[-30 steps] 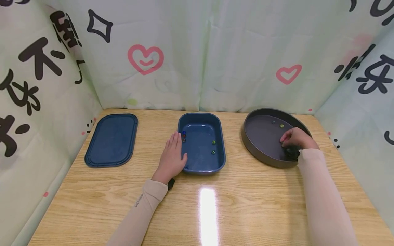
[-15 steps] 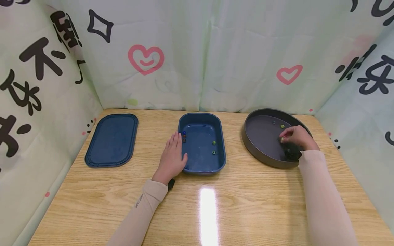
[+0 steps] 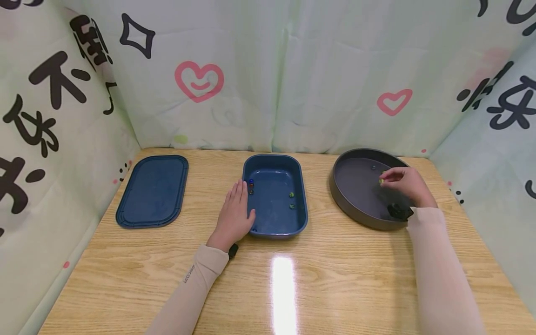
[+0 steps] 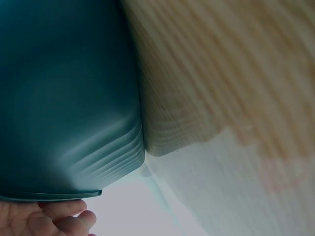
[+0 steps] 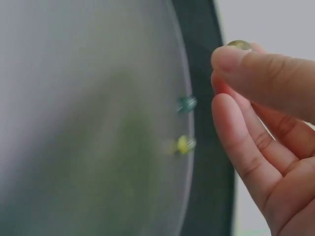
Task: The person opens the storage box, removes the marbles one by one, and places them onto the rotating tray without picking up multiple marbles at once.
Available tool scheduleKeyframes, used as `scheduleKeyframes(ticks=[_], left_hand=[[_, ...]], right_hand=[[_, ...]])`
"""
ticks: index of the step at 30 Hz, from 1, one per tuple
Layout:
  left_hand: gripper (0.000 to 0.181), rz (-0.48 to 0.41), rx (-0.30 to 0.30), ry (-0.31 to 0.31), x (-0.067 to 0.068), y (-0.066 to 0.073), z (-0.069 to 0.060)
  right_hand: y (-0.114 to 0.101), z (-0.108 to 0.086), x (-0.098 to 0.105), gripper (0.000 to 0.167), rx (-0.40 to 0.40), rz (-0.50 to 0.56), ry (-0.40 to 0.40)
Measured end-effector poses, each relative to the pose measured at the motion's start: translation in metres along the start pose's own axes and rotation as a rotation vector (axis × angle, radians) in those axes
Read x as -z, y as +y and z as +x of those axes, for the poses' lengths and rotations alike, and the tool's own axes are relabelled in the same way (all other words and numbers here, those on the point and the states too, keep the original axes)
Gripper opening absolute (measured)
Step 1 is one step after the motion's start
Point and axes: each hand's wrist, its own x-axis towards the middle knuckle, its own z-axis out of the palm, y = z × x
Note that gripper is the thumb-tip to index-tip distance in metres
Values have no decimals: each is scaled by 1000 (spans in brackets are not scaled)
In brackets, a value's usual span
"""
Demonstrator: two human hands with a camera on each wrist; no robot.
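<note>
My right hand pinches a yellowish glass marble between thumb and fingertips, above the round dark pan. A bluish-green marble and a yellow marble lie on the pan's floor near its wall. With fingers straight, my left hand rests along the left rim of the blue rectangular container. Inside it, a blue marble and brownish ones sit by the left wall. Two green marbles, the farther one and the nearer one, lie toward the right.
A flat blue lid lies at the left on the wooden table. Patterned cloth hangs behind the table and along both sides. A dark wrist device sits under the right wrist, over the pan.
My right hand has lifted from the pan floor with the marble and shifted slightly away from the person. It now covers most of the yellow marble in the head view. The left hand stays put.
</note>
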Motion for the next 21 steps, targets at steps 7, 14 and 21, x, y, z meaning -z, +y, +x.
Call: scheduleKeyframes(ticks=[7,14,21], left_hand=[[74,-1,-1,3,0,1,-1],[74,-4,-9,12,0,1,-1],[73,5,-9,11,0,0,-1]], right_hand=[[-27,0,4,26,29,53,83],[-73,-3,5,29,74,99,116],[-110,-2,-4,27,138,145,135]])
